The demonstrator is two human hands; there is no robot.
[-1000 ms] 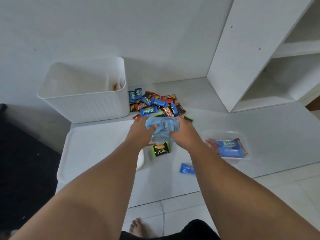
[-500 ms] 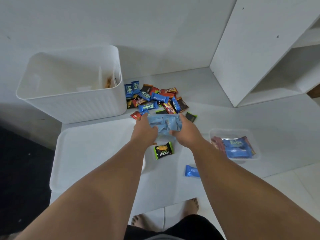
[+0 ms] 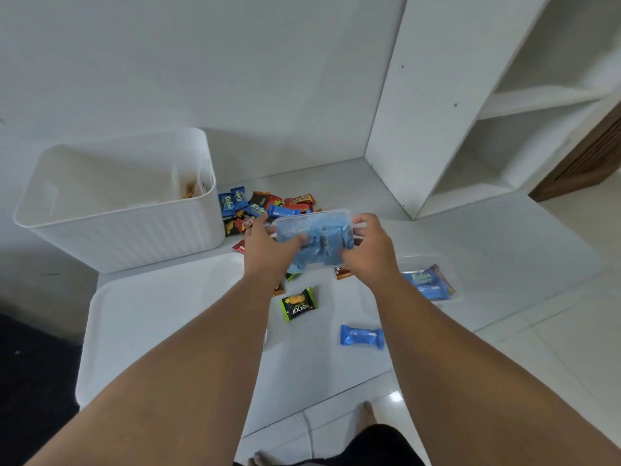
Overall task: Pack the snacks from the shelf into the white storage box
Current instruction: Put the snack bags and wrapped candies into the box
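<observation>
Here, both arms reach forward. The left hand (image 3: 265, 248) and right hand (image 3: 371, 252) grip opposite ends of a clear tub (image 3: 314, 230) of blue snacks, tilted, above the loose snack pile (image 3: 265, 203), just right of the white storage box (image 3: 134, 237).

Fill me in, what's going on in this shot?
A person holds a clear tub of blue snack packs with both hands, the left hand and right hand each with a grip on one end, near the loose snack pile. The white storage box stands open at left, with a white lid lying flat in front of it. A second clear tub holding snacks sits at right. A Nextar pack and a blue bar lie loose nearby.
</observation>
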